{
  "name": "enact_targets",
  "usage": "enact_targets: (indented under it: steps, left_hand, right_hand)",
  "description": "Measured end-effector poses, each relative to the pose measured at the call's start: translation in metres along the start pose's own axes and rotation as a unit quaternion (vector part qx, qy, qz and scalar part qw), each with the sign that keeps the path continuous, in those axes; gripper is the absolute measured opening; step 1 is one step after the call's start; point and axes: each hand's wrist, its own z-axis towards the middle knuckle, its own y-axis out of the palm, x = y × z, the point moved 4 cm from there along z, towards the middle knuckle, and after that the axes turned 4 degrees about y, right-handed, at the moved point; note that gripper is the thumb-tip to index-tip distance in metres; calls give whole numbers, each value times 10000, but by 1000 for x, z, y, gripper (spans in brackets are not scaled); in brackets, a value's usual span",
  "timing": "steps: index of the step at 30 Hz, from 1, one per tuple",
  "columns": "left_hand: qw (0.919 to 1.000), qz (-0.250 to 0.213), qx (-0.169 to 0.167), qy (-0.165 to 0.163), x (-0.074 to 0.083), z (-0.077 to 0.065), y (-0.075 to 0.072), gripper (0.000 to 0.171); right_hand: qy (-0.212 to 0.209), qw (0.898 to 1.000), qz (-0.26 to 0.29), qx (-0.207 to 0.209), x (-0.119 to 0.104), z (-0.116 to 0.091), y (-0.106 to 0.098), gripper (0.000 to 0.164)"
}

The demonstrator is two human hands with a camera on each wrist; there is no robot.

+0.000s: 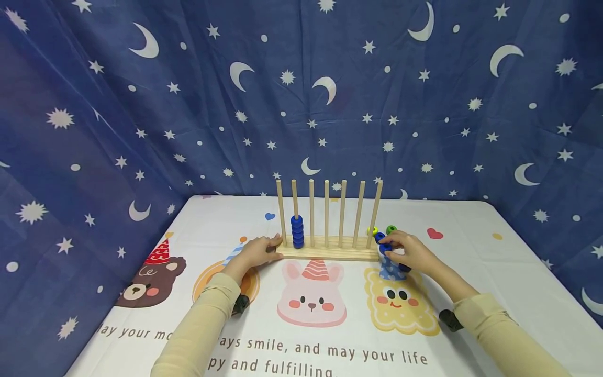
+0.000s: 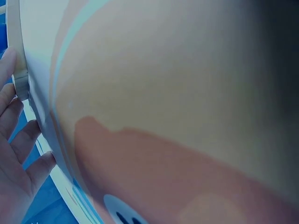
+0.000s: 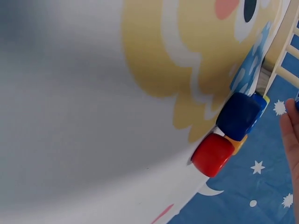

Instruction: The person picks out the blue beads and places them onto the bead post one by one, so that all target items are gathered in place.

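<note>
A wooden rack (image 1: 330, 255) with a row of upright pegs stands mid-table. Several blue beads (image 1: 297, 233) are stacked on its second peg from the left. My left hand (image 1: 256, 251) holds the rack's left end, its thumb and fingertips at the base's end (image 2: 21, 86) in the left wrist view. Beside the right end, my right hand (image 1: 412, 251) pinches a blue bead (image 1: 385, 248). In the right wrist view only part of this hand (image 3: 293, 135) shows, with a sliver of blue at its fingertips.
Loose beads lie around the rack's right end: a yellow one (image 1: 372, 230), a green one (image 1: 391, 229), a red one (image 3: 213, 155) and a dark blue one (image 3: 239, 115). A printed cloth (image 1: 367, 314) covers the table. A starry blue curtain (image 1: 282, 131) hangs behind.
</note>
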Motion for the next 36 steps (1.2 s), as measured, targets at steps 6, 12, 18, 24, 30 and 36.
enact_targets:
  steps: [6, 12, 18, 24, 30, 36]
  left_hand:
    - [10000, -10, -3, -5, 0, 0, 1, 55]
    - [10000, 38, -17, -24, -1, 2, 1, 56]
    - [10000, 52, -20, -21, -2, 2, 1, 56]
    - [10000, 76, -2, 3, -2, 1, 0, 56]
    - [10000, 38, 2, 0, -4, 0, 0, 56]
    - [10000, -17, -36, -6, -3, 1, 1, 56]
  right_hand:
    - [62, 9999, 66, 72, -8, -1, -1, 31]
    - [92, 9996, 237, 106, -13, -1, 0, 32]
    - [-83, 9990, 327, 283, -16, -1, 1, 31]
    - [-467, 9966, 336, 585, -24, 1, 1, 27]
    - [-848, 9929, 454, 707, -31, 4, 4, 27]
    - [-779, 9934, 451, 711, -36, 4, 6, 27]
